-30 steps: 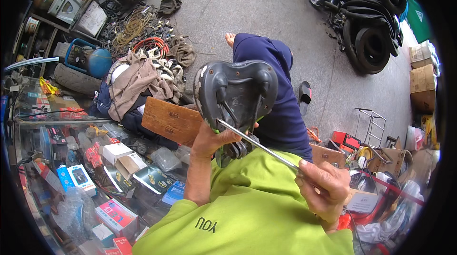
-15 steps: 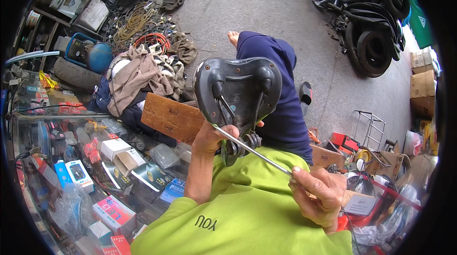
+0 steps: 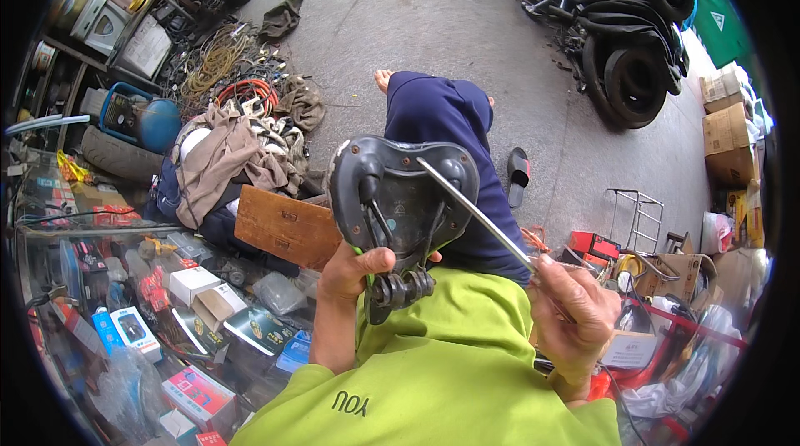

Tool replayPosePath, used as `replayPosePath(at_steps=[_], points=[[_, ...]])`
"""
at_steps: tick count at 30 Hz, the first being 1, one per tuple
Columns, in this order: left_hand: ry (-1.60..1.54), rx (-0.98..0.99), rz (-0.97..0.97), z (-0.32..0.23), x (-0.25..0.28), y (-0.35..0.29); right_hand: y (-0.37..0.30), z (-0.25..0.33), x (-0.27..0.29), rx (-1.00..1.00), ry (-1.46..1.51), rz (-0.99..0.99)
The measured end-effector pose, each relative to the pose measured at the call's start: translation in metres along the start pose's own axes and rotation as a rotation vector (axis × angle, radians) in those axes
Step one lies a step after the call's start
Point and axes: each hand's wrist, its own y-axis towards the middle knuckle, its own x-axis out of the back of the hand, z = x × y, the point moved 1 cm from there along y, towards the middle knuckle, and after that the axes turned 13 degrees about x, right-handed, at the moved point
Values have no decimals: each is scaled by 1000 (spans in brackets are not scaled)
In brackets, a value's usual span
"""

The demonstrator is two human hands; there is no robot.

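Observation:
A black bicycle saddle is turned underside up over my lap, its rails, clamp and several rim screws showing. My left hand is closed round the saddle's narrow end, thumb by the clamp; its other fingers are mostly hidden behind. In my right hand is a long thin metal rod, pinched between thumb and fingers. Any handle on it is hidden in the hand. The rod's far tip lies over the saddle's wide end, close beside a rim screw; whether it touches, I cannot tell.
To the left, a glass-topped counter bears small boxes and plastic bags. A wooden drawer front and piled clothes lie beyond my left hand. Old tyres are heaped far right; a slipper and a red box are nearer.
The rod's tip has swung from beside my left thumb up to the saddle's wide end. My right hand has risen slightly, and the saddle sits a little lower in view.

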Motion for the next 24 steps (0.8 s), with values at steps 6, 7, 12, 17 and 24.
replayPosePath(at_steps=[6, 7, 12, 17, 24], points=[[244, 22, -83, 1, -9, 7, -9, -4, -3, -34, 5, 10], [272, 26, -87, 2, -7, 8, -9, -4, -2, -40, -9, 17], [270, 33, -87, 2, -9, 9, -13, -4, -1, -61, -40, 27], [294, 36, -107, 0, -10, 12, -15, -5, -1, -101, -49, 2], [314, 7, -115, 0, -14, 12, -18, -5, 0, -100, -51, -11]])
